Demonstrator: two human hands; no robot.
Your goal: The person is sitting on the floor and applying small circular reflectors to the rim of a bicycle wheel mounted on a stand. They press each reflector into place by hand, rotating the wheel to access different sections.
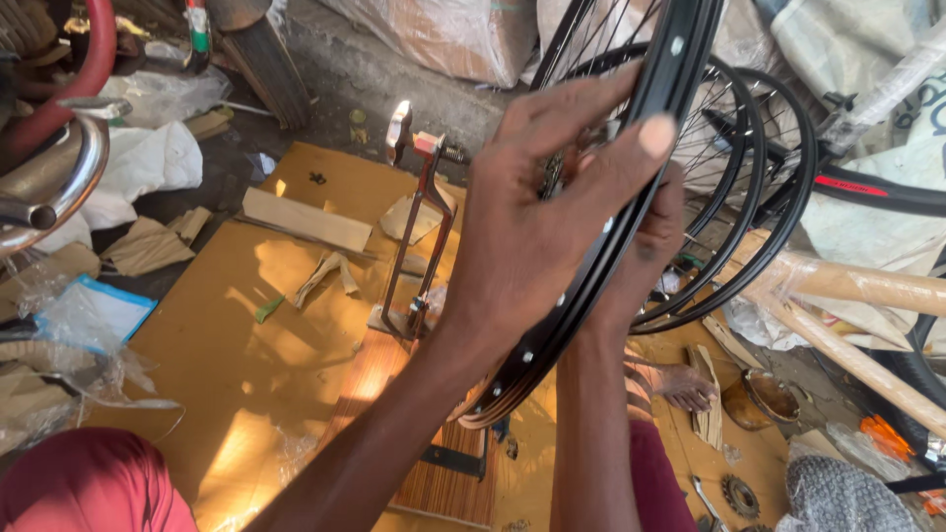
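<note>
- Fingers [645,136] of the left hand [537,227] are curling over the outer edge of the black wheel rim [680,59], thumb tip pressing on its face, hand clamped on it.
- Right hand [645,251] is sitting behind the rim, mostly hidden; fingers seem to be wrapping it from the far side, but exact closure is hard to tell.
- Rim is being held up in the air between the person and the floor, close to the camera, above the wooden board [434,433] and just right of the metal truing stand [419,236].
- Rim is standing on edge, its visible arc running diagonally from upper right down to lower left; spokes [591,39] are fanning inward toward upper left.
- Step in hand, as I judge it: holding and checking the spoked rim by hand.
- Next move likely calling for a steady two-hand grip while turning or lowering it, keeping clear of the stand.
- More wheels [759,158] are leaning behind; cardboard sheet [246,325] is covering the floor; small sprocket [739,496] is lying lower right.
</note>
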